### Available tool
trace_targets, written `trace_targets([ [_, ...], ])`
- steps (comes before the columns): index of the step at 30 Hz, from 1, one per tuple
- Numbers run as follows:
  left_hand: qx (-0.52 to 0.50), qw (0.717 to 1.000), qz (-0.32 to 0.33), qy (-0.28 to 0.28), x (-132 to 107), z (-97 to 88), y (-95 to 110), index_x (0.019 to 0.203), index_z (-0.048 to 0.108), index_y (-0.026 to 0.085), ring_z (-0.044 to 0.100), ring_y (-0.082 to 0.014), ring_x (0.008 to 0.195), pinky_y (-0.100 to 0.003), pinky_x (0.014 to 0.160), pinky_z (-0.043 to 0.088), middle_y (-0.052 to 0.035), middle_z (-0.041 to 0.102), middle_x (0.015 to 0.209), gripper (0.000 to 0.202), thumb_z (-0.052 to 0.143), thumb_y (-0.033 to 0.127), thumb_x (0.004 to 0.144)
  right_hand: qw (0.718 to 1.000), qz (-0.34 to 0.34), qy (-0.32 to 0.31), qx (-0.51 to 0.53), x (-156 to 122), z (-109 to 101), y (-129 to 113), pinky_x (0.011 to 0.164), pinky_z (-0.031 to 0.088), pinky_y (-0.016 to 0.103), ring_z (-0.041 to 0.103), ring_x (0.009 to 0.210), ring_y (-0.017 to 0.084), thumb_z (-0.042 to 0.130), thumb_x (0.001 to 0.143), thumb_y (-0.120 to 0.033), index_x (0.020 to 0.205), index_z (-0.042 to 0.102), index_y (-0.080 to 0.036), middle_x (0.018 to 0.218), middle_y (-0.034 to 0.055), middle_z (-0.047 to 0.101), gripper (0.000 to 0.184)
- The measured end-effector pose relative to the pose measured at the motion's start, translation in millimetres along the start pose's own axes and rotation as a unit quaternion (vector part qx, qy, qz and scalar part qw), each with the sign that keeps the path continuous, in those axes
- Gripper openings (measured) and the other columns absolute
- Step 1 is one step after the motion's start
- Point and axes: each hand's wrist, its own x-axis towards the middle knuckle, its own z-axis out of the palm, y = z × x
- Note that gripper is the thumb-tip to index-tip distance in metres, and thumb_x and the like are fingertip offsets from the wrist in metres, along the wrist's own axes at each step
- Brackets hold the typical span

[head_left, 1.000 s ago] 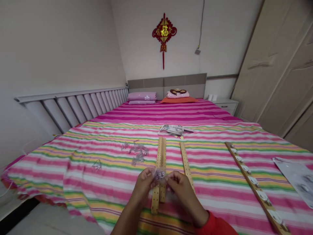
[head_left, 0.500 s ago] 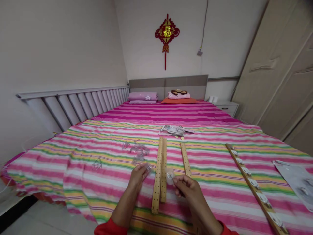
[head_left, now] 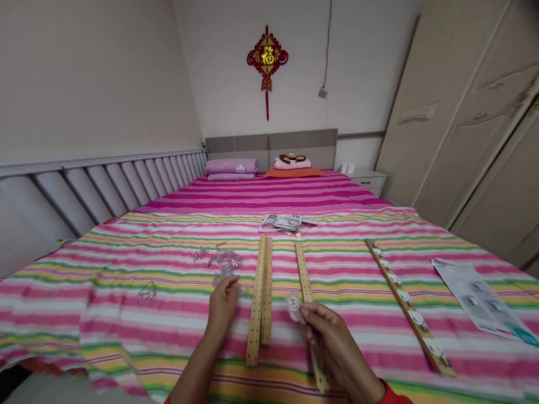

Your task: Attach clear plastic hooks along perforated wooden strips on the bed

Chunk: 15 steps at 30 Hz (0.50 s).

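Observation:
Over the striped bedspread, my left hand (head_left: 224,300) is beside a pile of small clear plastic packets (head_left: 226,259). Its fingers are drawn together, and I cannot make out what is between them, if anything. One small packet (head_left: 241,290) shows just right of its fingertips. Between thumb and fingers of my right hand (head_left: 326,328) is a clear plastic packet with a round, shiny piece (head_left: 293,304) inside. Under that hand runs a single perforated wooden strip (head_left: 304,269). Two more perforated strips (head_left: 256,306) lie side by side between my hands.
To the right lies a wooden strip (head_left: 398,289) bearing a row of round, shiny pieces. Farther right is a clear blister pack (head_left: 475,297). Packaging (head_left: 283,223) rests beyond the strips. A thin clear or wiry tangle (head_left: 147,292) lies at left.
The view has turned to the right, so everything sits farther left. My left hand's fingers have shifted off the small packet at their tips. My right hand still holds its packet.

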Motion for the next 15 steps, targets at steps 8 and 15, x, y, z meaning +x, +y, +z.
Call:
trace_targets([
  [8, -0.116, 0.952, -0.148, -0.241, -61, 53.8, 31, 0.090, 0.072, 0.016, 0.062, -0.0194, 0.087, -0.025, 0.075, 0.046, -0.0095, 0.072, 0.094, 0.037, 0.069, 0.047, 0.070, 0.987, 0.000, -0.092, -0.131, -3, -22, -10, 0.041, 0.028, 0.021, 0.042, 0.037, 0.008, 0.076, 0.058, -0.044, 0.068, 0.070, -0.014, 0.042, -0.0049, 0.052, 0.032],
  [15, -0.156, 0.926, -0.261, -0.225, -84, 79.9, 12, 0.085, 0.067, 0.015, 0.062, -0.0134, 0.062, -0.021, 0.054, 0.040, -0.0070, 0.070, 0.076, 0.046, 0.067, 0.057, 0.067, 0.995, -0.043, -0.027, -0.081, -10, -38, -16, 0.043, 0.032, 0.022, 0.045, 0.039, 0.009, 0.076, 0.060, -0.046, 0.070, 0.070, -0.015, 0.043, -0.0033, 0.055, 0.033],
])
